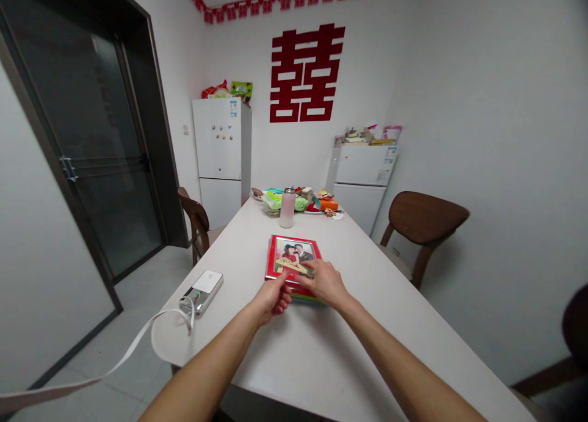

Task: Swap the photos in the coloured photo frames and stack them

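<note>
A red photo frame (294,254) lies flat near the middle of the table, with a picture of a couple in it. Below its front edge a green layer shows, so it seems thick or stacked on something. My left hand (274,296) is at the front left edge, thumb on top of the rim and the other fingers curled beneath. Over the front right part of the frame lies my right hand (325,281), its thumb and fingers apart and touching the top. Its outer fingers are partly hidden.
A pink bottle (287,207) stands behind the frame, before a pile of packets (275,200). To the left lies a silver device (202,292) with a white strap (138,342). Wooden chairs (427,217) flank the white table (367,342); two fridges (218,140) stand beyond.
</note>
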A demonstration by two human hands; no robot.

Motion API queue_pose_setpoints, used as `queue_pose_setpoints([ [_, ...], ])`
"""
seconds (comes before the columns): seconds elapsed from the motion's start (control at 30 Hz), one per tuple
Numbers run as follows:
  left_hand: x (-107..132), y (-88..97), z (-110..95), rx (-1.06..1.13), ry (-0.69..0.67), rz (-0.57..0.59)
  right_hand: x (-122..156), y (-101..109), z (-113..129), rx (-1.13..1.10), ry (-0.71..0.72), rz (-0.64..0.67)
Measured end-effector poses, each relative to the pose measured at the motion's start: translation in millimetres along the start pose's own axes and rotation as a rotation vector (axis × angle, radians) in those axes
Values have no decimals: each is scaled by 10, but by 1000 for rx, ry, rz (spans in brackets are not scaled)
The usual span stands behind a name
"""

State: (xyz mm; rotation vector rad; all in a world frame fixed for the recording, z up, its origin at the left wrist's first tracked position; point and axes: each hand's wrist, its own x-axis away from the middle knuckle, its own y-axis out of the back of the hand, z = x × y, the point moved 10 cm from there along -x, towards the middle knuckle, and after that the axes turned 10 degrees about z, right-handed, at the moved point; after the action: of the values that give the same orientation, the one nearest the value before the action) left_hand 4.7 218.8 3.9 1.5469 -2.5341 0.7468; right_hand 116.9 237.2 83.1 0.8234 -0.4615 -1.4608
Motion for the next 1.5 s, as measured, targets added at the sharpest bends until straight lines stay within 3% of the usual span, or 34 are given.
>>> queue_pose_setpoints([
  [0.13, -113, 145, 332, 70, 17, -16, 121, -230, -10, 204, 62, 60],
  [0.33, -61, 23, 244, 174, -241, -49, 428, -414, 216, 289, 157, 162],
  [0.43, 164, -75, 111, 150, -402, -58, 539, -191, 160, 168, 128, 41],
  [0.57, 577, -252, -57, 10, -493, -24, 685, 207, -95, -260, -32, -191],
  [0.63, 833, -352, -171, -154, -532, -13, 801, 305, -166, -469, -103, -242],
  [0.7, 1115, -567, -315, -608, -621, 17, 957, 362, -204, -660, -172, -276],
  [0.77, 1345, -788, -328, -964, -718, 103, 1111, 361, -220, -867, -213, -279],
  [0.83, 1515, -949, -224, -1262, -832, 185, 1224, 297, -227, -1054, -232, -243],
  [0.93, 1589, -1045, 102, -1635, -926, 250, 1312, 75, -292, -1170, -321, -116],
  [1.07, 1510, -1059, 511, -1916, -942, 220, 1277, -230, -412, -1081, -374, 55],
  [1.2, 1390, -1054, 768, -2008, -877, 227, 1146, -413, -592, -823, -329, 148],
  [1.4, 1211, -955, 892, -1984, -711, 308, 961, -336, -804, -71, -242, 31],
  [1.5, 1159, -961, 852, -1984, -691, 314, 904, -324, -810, 76, -233, 2],
])
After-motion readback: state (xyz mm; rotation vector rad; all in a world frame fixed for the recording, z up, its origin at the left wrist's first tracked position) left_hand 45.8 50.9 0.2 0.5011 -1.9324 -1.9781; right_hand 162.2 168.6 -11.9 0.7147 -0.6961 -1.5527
